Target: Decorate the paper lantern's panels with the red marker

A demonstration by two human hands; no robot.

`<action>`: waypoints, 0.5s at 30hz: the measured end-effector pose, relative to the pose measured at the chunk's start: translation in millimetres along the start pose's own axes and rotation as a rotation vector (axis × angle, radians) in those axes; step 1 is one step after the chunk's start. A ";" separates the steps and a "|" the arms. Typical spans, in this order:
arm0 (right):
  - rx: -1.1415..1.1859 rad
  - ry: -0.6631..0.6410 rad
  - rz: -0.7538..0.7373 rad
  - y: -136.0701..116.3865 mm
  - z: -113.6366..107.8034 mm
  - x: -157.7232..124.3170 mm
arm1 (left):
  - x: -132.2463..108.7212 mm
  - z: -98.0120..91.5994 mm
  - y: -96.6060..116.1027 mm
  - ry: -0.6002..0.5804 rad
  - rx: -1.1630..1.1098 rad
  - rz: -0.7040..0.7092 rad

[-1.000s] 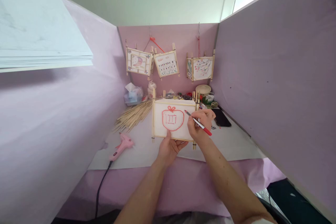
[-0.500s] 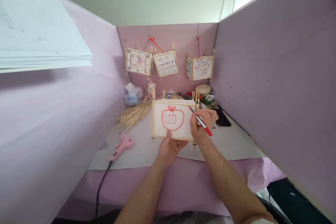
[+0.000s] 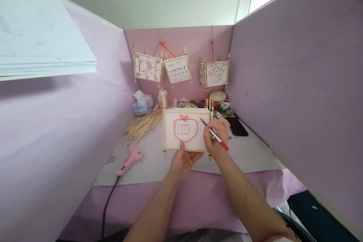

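In the middle of the head view is a paper lantern (image 3: 170, 136) with white panels on a frame of thin wooden sticks. Its front panel bears a red outline drawing (image 3: 185, 129) of a round fruit-like shape with a small bow on top and a boxed mark inside. My left hand (image 3: 183, 162) grips the lantern's lower edge, thumb on the front and fingers underneath. A red marker pen (image 3: 214, 136) with a white barrel is pinched in my right hand (image 3: 217, 134). The pen's tip points at the panel, right of the drawing; whether it touches cannot be made out.
A pink glue gun (image 3: 131, 160) with a black cord lies at left, near a bundle of wooden sticks (image 3: 141, 125). At right is a black phone (image 3: 237, 126). Finished lanterns (image 3: 217, 74) hang at the back, above a tissue pack (image 3: 142, 103) and a pale bowl (image 3: 218, 96).
The pen tip in my right hand has moved slightly left and down over the panel. The whole view has shifted a little; my left hand keeps its hold on the lantern.
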State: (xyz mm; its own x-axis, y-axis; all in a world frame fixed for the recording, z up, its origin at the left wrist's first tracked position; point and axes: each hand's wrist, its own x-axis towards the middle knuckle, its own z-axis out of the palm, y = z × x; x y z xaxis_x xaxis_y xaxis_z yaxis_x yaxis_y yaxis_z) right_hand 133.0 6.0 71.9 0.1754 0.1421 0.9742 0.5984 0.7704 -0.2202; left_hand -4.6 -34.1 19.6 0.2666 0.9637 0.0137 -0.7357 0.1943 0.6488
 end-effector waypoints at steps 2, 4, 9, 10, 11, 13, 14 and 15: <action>0.041 -0.006 0.012 1.3 -0.2 -0.9 | -0.3 0.4 -1.3 -0.007 -0.009 -0.004; 0.055 -0.006 0.022 2.6 -0.7 -1.6 | -0.5 0.8 -2.5 -0.015 -0.015 -0.012; 0.066 -0.006 0.057 1.8 -3.2 -0.7 | -1.0 1.5 -4.3 -0.023 -0.027 -0.030; 0.076 -0.010 0.069 0.9 -3.6 -0.3 | -1.3 1.7 -4.5 -0.028 -0.028 -0.028; 0.083 -0.015 0.079 0.1 -4.0 0.0 | -1.5 1.9 -4.7 -0.032 -0.029 -0.025; 0.081 -0.026 0.088 -1.2 -4.3 0.1 | -1.8 2.2 -4.9 -0.034 -0.031 -0.021; 0.075 -0.033 0.089 -1.4 -4.2 -0.2 | -1.8 2.4 -5.0 -0.030 -0.032 -0.023; 0.069 -0.039 0.090 -1.5 -4.0 -0.6 | -1.7 2.6 -5.1 -0.025 -0.033 -0.028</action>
State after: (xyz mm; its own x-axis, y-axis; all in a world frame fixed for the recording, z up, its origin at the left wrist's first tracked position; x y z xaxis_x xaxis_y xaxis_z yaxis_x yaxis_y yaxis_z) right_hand 135.1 2.3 71.5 0.1946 0.2354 0.9522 0.5265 0.7941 -0.3039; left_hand 0.4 -37.2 18.3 0.3026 0.9530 0.0157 -0.7478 0.2272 0.6239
